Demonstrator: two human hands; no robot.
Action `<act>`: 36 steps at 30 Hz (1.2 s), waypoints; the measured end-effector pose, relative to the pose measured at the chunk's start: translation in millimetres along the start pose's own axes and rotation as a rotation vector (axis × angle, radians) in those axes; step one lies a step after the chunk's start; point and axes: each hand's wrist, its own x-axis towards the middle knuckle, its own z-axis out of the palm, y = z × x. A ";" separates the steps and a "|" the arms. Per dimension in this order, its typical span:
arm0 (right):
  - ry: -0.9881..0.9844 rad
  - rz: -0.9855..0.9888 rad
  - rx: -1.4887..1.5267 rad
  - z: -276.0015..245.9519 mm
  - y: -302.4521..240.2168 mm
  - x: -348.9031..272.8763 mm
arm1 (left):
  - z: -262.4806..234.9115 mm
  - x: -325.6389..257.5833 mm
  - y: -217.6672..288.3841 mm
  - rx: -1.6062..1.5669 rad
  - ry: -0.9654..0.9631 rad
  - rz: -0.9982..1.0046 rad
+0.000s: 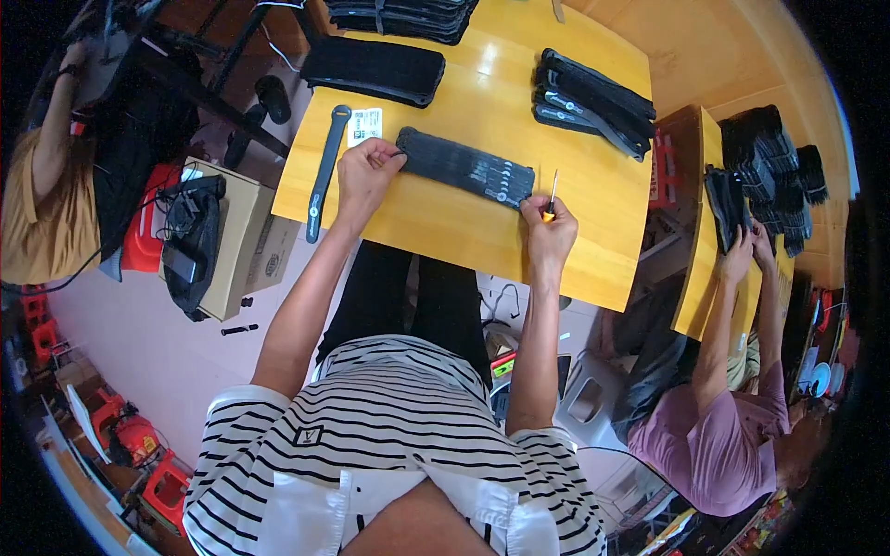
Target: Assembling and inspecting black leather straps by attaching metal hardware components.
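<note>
A flat dark bundle of black straps [464, 167], with pale printed marks at its right end, lies aslant on the yellow table before me. My left hand [367, 176] pinches its left corner between thumb and fingers. At the opposite end, the fingertips of my right hand [551, 232] touch the lower right corner. That same hand grips a small pointed tool [553, 208] with a yellow handle and a thin metal tip that points away from me. A single black strap [329, 171] with a looped end lies left of my left hand, beside a white label [365, 125].
Black strap stacks stand at the far left [374, 70], far edge [403, 17] and far right [598, 102] of the table [593, 259]. A co-worker [714, 445] handles black straps at another table on the right. Left of the table stands a cardboard box [236, 241].
</note>
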 end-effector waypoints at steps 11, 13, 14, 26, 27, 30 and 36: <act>0.086 -0.159 -0.161 1.8 13.4 9.1 | 0.8 0.2 3.7 0.074 0.001 -0.016; 0.089 -0.158 -0.179 1.6 11.8 9.4 | 0.8 0.4 3.5 0.074 -0.010 -0.049; 0.092 -0.158 -0.196 1.6 10.7 9.5 | 0.8 0.1 3.4 0.074 -0.009 -0.050; 0.102 -0.162 -0.188 3.5 10.9 10.9 | 3.0 0.5 -3.4 0.115 0.031 -0.028; 0.098 -0.165 -0.185 4.0 9.5 10.0 | 3.6 0.5 -5.0 0.109 0.030 -0.022; 0.100 -0.085 -0.066 6.1 3.9 6.7 | 2.5 -0.3 0.0 0.107 0.027 -0.041; 0.119 -0.132 -0.139 5.7 6.4 7.6 | 3.4 -1.4 6.3 0.181 0.038 -0.038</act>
